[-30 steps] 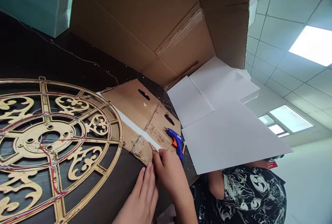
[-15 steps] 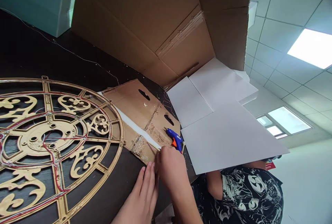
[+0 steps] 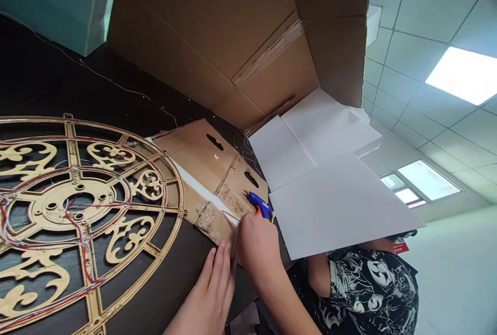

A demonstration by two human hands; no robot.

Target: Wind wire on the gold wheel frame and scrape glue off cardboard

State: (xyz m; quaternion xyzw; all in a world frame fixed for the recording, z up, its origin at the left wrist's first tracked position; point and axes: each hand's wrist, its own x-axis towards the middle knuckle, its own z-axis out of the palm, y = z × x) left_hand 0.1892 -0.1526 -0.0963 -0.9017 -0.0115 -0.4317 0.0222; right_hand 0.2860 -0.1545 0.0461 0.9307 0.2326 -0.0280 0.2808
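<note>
My right hand (image 3: 258, 239) is closed round a thin pale stick (image 3: 230, 215), whose end sticks out over a long white strip (image 3: 202, 190). The strip lies across a flattened piece of brown cardboard (image 3: 194, 141) with two hand holes. Close beside the right hand, my left hand (image 3: 212, 283) lies with its fingers stretched out together at the cardboard's near edge. Just beyond my right fist rests a blue glue gun (image 3: 258, 203) with an orange trigger, partly hidden by the fist.
A round gold openwork frame (image 3: 97, 190) with red and white wires fills the left. A large cardboard box (image 3: 202, 29) stands behind, near a teal box (image 3: 50, 3). White boards (image 3: 334, 210) stand at right, with a person in a patterned shirt (image 3: 368, 288) behind them.
My right hand has shifted slightly, its fist now covering more of the glue gun's trigger. The left hand stays almost in place. The view has tilted a little.
</note>
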